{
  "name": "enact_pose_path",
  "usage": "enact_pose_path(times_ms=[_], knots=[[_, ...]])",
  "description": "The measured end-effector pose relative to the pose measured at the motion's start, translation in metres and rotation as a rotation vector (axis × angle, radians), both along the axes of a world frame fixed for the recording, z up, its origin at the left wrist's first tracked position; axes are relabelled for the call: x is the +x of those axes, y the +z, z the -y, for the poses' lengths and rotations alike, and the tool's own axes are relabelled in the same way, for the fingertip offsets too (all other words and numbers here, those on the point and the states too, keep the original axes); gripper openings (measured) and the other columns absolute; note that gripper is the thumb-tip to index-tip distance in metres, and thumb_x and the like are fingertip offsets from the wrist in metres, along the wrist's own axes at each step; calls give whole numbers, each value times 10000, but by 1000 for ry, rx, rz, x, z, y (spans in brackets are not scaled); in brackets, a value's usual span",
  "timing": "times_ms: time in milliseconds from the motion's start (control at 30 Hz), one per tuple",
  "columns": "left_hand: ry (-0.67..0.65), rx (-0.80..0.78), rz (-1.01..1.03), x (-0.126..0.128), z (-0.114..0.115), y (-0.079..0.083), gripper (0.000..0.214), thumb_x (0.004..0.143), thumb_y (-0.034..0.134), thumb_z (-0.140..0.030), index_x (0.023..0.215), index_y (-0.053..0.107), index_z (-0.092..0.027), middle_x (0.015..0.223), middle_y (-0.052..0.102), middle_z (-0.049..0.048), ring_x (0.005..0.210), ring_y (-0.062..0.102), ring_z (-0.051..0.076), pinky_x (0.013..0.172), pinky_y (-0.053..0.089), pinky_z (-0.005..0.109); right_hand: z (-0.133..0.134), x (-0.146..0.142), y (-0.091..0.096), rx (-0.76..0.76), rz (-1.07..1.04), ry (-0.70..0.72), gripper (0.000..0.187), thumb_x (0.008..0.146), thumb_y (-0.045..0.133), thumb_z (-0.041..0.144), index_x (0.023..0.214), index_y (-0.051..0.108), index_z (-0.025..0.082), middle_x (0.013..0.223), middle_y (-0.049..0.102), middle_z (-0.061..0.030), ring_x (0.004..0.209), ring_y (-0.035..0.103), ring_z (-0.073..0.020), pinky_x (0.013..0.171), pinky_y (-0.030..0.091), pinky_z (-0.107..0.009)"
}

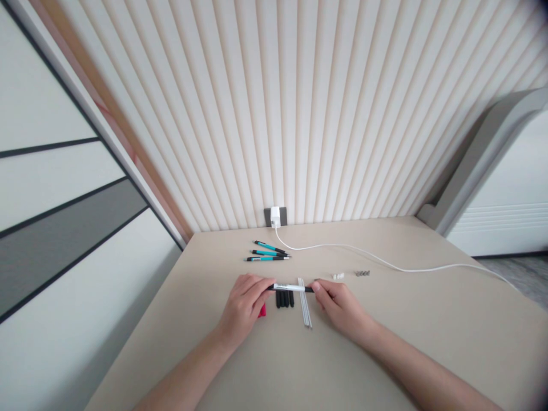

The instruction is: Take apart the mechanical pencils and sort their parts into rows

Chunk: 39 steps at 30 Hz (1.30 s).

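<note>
Both hands hold one white-and-black pen (289, 287) level above the table. My left hand (246, 302) is closed on its left black end, and my right hand (338, 302) pinches the right black end. Under the pen lie several short black pen parts (285, 299) side by side. To their right is a bundle of thin white pen refills (305, 311), partly crossed by the pen. Something red (262, 311) shows beside my left hand, mostly hidden by it.
Three blue-and-black pens (268, 252) lie toward the wall. Small white pieces (338, 276) and small metal springs (362, 273) sit at the right. A white charger (275, 217) is plugged into the wall socket, its cable (385, 262) running rightward across the table (265, 371).
</note>
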<state>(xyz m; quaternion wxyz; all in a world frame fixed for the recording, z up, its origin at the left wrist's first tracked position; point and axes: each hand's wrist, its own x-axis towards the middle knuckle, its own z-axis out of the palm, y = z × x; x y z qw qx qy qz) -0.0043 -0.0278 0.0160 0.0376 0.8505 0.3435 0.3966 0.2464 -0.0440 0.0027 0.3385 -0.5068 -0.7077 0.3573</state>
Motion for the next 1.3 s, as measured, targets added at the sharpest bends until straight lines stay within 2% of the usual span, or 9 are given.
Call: enact_pose_path(times_ms=[333,533,700,833,900,967,1033,1200,1300], knots=[[-72,-73,-160,2,3,4,115,935,535,-216,1016,601,-167,829,609,49,814,513,188,769,419,336,0,11,8,47,80,47,380,987,371,416,768,580,185,671,577,8,629,495,-133,611,362,-252],[-97,-170,-66,5,5,2,166,960,467,-211,889,606,-156,769,579,45,783,514,177,758,431,320,2,10,12,140,66,56,290,984,407,346,887,640,204,809,660,-28,742,573,-158,705,414,-275],[-10,-231,-21,4,4,4,197,970,439,-234,893,607,-166,756,572,35,744,527,165,711,443,289,5,7,12,143,34,-11,228,918,538,369,1067,640,231,922,660,-43,808,575,-175,659,434,-262],[1,-197,-24,2,4,4,181,967,449,-239,909,607,-171,770,578,37,752,529,167,724,446,293,3,9,8,101,61,-16,320,972,403,370,878,661,205,734,629,-16,684,548,-151,656,420,-271],[-10,-179,-29,3,4,4,173,965,455,-238,911,606,-172,775,583,38,757,530,168,733,448,297,1,10,6,86,67,-28,299,951,446,369,790,632,199,698,607,-4,663,533,-146,645,410,-270],[-12,-167,-32,3,4,4,171,965,455,-237,912,604,-172,773,586,39,754,533,168,729,453,295,-1,11,5,97,40,-43,174,890,553,364,893,617,202,807,634,-12,737,549,-156,661,415,-268],[-10,-160,-30,4,5,4,173,965,452,-234,909,604,-171,766,585,39,747,533,168,717,456,292,-1,12,5,103,7,-32,216,878,568,355,1036,590,209,908,646,-26,796,558,-161,674,419,-267],[-22,-118,-41,5,5,5,167,960,468,-233,902,612,-174,765,598,43,757,539,175,735,463,307,1,11,5,48,37,36,193,924,479,345,916,606,200,769,620,-10,681,521,-140,611,390,-260],[-32,-99,-42,5,5,5,147,957,476,-218,920,611,-173,776,606,45,765,540,173,743,466,310,2,10,5,79,-6,36,234,872,569,339,1064,559,206,861,627,-14,731,527,-143,641,406,-255]])
